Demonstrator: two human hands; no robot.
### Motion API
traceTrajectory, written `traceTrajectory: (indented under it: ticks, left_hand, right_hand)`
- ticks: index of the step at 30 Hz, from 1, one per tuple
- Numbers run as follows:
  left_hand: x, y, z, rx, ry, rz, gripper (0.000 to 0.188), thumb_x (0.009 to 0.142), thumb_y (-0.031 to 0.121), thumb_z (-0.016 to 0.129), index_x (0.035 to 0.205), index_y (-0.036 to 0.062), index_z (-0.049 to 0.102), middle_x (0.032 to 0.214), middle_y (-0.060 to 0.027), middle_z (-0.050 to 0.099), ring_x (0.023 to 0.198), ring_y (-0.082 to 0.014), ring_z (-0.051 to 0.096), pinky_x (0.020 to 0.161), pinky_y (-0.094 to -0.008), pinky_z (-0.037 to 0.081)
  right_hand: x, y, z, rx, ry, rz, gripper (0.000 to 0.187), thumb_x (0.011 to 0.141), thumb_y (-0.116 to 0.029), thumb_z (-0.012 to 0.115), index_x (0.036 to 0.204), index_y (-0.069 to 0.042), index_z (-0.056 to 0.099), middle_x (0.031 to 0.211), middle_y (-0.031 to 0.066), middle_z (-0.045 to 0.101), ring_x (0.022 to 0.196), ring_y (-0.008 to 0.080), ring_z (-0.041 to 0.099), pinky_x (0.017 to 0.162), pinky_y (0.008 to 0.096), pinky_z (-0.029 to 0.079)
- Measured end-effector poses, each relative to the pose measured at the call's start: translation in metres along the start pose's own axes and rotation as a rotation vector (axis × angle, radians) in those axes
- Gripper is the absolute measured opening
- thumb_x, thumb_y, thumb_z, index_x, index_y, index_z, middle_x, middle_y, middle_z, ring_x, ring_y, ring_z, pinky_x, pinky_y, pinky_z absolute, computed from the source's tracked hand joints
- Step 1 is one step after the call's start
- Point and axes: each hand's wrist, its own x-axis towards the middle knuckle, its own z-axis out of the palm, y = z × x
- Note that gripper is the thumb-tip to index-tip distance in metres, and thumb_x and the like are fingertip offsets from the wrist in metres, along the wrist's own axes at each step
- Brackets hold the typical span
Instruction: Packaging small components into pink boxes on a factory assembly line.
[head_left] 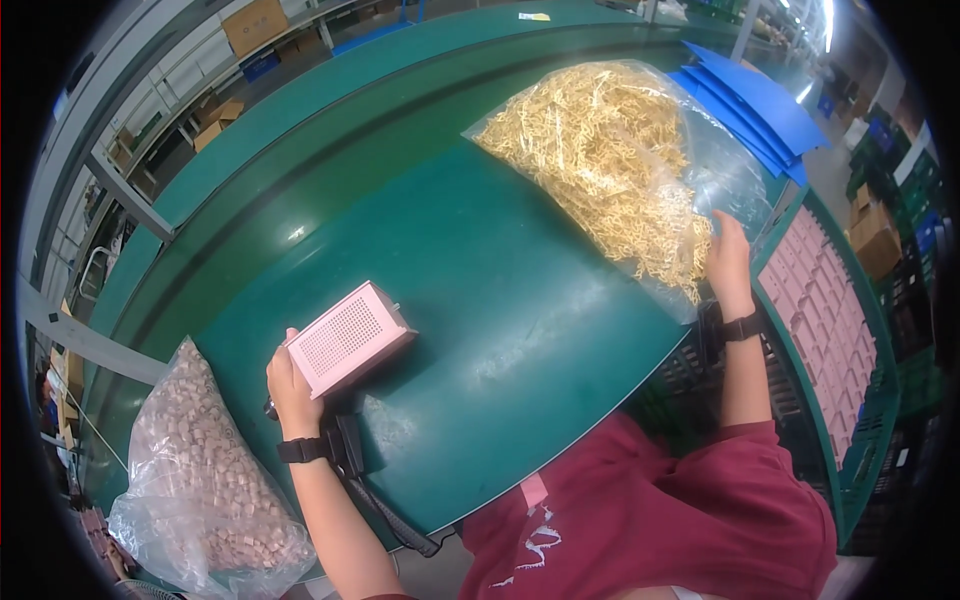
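My left hand (291,385) grips a pink metal box (348,335) by its left end, above the green work surface (480,290). The box is tilted. Its upper face has rows of small round holes, and a small pin sticks out at the far right end. At the right edge of a large clear plastic bag (610,150) is my right hand (731,258), its visible fingers stretched out against the bag. Many small gold-coloured bent pieces (600,135) fill that bag. Some of the right fingers are hidden, and I see nothing held in them.
Near left lies another clear bag (210,480) of small pale pink blocks. Blue sheets (745,105) are stacked at the far right. Right of me, a green crate (870,490) holds pink panels (825,320). A grey metal frame (90,340) borders the left side.
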Motion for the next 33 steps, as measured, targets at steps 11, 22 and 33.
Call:
traceTrajectory:
  ticks: [11, 22, 33]
  left_hand:
    - [0.002, 0.004, 0.0, 0.015, -0.078, -0.064, 0.039, 0.097, 0.026, 0.042, 0.093, -0.0081, 0.062, 0.085, -0.0195, 0.068, 0.076, -0.0267, 0.064, 0.071, -0.0352, 0.046]
    - [-0.001, -0.004, -0.007, 0.019, -0.042, -0.183, 0.041, 0.097, 0.03, 0.041, 0.087, -0.0022, 0.064, 0.081, -0.0227, 0.064, 0.075, -0.0369, 0.061, 0.067, -0.0442, 0.044]
    - [0.0, 0.025, -0.006, 0.11, 0.011, -0.079, 0.05, 0.096, 0.038, 0.04, 0.074, -0.0012, 0.063, 0.08, -0.0222, 0.062, 0.081, -0.0405, 0.058, 0.073, -0.0483, 0.043]
  right_hand:
    - [-0.005, 0.019, 0.01, -0.194, -0.176, 0.1, 0.026, 0.079, 0.007, 0.047, 0.103, 0.003, 0.057, 0.093, 0.0259, 0.06, 0.089, 0.0447, 0.056, 0.077, 0.0471, 0.046]
    - [0.014, 0.001, 0.019, 0.04, 0.149, 0.001, 0.016, 0.086, -0.002, 0.053, 0.1, 0.003, 0.06, 0.096, 0.0209, 0.062, 0.092, 0.0376, 0.058, 0.08, 0.0412, 0.046]
    - [0.021, -0.212, -0.058, 1.038, 0.046, -0.241, 0.036, 0.094, 0.005, 0.042, 0.131, 0.002, 0.041, 0.098, 0.0109, 0.057, 0.09, 0.0188, 0.056, 0.078, 0.032, 0.048]
